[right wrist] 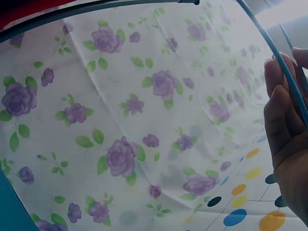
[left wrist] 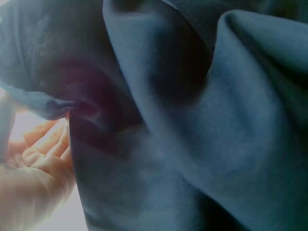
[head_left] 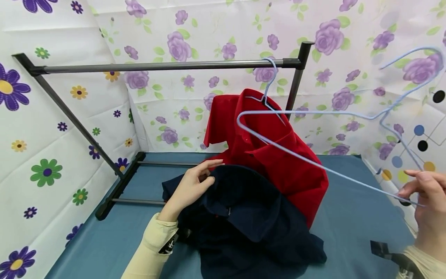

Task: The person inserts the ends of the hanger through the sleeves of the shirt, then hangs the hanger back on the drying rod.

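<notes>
A navy blue collared shirt (head_left: 240,240) lies in loose folds on the table. My left hand (head_left: 191,186) pinches it at the left of its collar. In the left wrist view, dark cloth (left wrist: 159,159) fills most of the picture beside that hand (left wrist: 41,168). My right hand (head_left: 428,197) grips a light blue wire hanger (head_left: 324,167) by one end, its hook up at the far right. The hanger's other end is raised above the navy shirt, in front of the red shirt. In the right wrist view, fingers (right wrist: 284,110) curl round the hanger wire (right wrist: 269,41).
A red shirt (head_left: 296,170) hangs by another light blue hanger (head_left: 273,77) from the black rack's rod (head_left: 174,66), near its right end. The rack's base bar (head_left: 120,186) stands on the blue-covered table (head_left: 355,217). Flower-patterned sheets (head_left: 223,31) surround the table at the back and sides.
</notes>
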Demonstrator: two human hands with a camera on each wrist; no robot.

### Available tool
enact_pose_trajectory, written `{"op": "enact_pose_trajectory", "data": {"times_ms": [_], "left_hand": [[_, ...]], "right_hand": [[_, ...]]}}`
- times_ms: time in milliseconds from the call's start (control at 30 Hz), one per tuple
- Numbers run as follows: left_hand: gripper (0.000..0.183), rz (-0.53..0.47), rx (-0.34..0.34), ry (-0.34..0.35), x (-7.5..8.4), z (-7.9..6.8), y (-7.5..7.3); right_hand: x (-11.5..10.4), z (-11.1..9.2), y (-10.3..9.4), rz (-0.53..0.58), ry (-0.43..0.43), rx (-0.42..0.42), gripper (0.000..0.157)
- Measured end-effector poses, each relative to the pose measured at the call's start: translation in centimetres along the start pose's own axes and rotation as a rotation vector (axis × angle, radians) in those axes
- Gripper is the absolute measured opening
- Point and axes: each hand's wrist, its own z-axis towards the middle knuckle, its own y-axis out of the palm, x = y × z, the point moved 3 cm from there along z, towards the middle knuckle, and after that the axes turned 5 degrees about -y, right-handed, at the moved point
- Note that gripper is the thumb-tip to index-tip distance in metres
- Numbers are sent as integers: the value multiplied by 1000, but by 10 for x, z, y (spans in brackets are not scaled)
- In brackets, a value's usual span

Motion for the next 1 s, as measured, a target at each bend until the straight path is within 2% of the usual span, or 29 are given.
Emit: {"op": "enact_pose_trajectory", "data": {"times_ms": [100, 233, 400, 500, 567, 700, 833, 1000], "left_hand": [[53, -4, 4, -24, 1, -1, -1], [49, -26, 14, -46, 2, -2, -1], [50, -21, 24, -40, 2, -1, -1], [51, -15, 28, -26, 2, -1, -1], [52, -10, 28, -17, 2, 0, -2], [53, -4, 26, 1, 2, 0, -1], [53, -10, 20, 8, 1, 0, 0], [52, -38, 21, 16, 4, -1, 1]], "right_hand": [[-1, -1, 7, 33, 25, -117, 18], [-1, -3, 9, -69, 67, -249, 16], [-2, -10, 7, -510, 126, -379, 15], [0, -12, 8, -662, 134, -454, 17], [2, -13, 10, -724, 142, -495, 19], [6, -15, 16, -825, 139, -557, 23], [12, -17, 22, -818, 140, -569, 25], [14, -20, 31, -867, 114, -559, 25]]}}
